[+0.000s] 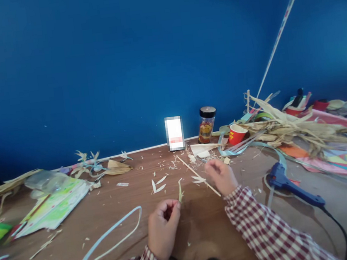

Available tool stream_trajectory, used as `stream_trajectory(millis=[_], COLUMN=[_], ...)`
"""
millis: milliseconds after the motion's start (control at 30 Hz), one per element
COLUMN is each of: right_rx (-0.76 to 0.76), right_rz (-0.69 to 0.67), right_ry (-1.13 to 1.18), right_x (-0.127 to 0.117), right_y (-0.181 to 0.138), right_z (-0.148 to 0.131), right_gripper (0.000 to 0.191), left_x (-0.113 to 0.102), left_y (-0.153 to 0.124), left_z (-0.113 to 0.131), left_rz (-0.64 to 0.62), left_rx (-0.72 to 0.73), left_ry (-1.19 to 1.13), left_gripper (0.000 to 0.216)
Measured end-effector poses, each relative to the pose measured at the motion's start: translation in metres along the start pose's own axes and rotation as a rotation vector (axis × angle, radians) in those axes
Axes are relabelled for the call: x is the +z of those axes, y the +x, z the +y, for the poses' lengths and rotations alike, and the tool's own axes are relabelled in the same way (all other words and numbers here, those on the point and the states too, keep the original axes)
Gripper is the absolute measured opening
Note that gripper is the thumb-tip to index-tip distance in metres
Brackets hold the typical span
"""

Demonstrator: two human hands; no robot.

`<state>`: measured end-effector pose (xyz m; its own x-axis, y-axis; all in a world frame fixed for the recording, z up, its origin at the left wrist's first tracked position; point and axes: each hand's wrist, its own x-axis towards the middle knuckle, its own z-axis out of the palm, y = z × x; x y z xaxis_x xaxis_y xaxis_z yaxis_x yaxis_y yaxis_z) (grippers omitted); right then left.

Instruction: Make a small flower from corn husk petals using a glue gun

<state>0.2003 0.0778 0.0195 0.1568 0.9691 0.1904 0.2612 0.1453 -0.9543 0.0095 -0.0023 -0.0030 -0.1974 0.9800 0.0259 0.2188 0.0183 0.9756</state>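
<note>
My left hand [162,227] is curled in a pinch on a small pale green leaf strip [179,191] that stands up from my fingertips above the brown table [115,220]. My right hand [221,176] is closed round a thin wooden stick [194,173] that slants away to the upper left, with small cut leaf pieces [198,179] fixed along it. Both sleeves are red and white check. Loose pale leaf cuttings [159,185] lie on the table just left of the stick.
A blue glue gun [288,183] with a black cord lies to the right. Dried corn husks [289,127], a red paper cup [236,134] and a black-lidded jar [206,124] stand by the blue wall. Green printed paper [56,204] and a pale blue strip [110,237] lie left.
</note>
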Motion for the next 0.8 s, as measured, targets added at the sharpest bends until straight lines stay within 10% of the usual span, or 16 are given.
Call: stream_trajectory(millis=[200, 433, 800], right_rx=[0.2, -0.071, -0.038], right_rz=[0.35, -0.347, -0.494], right_ry=[0.258, 0.05, 0.098], right_x=[-0.021, 0.031, 0.03], right_y=[0.023, -0.034, -0.037], right_z=[0.011, -0.011, -0.015], right_gripper=[0.029, 0.023, 0.019], left_x=[0.001, 0.0, 0.001], left_y=[0.003, 0.0, -0.001], left_z=[-0.002, -0.001, 0.001], left_rz=[0.008, -0.048, -0.078], left_rx=[0.015, 0.082, 0.113], left_ry=[0.012, 0.062, 0.012], left_gripper=[0.019, 0.018, 0.023])
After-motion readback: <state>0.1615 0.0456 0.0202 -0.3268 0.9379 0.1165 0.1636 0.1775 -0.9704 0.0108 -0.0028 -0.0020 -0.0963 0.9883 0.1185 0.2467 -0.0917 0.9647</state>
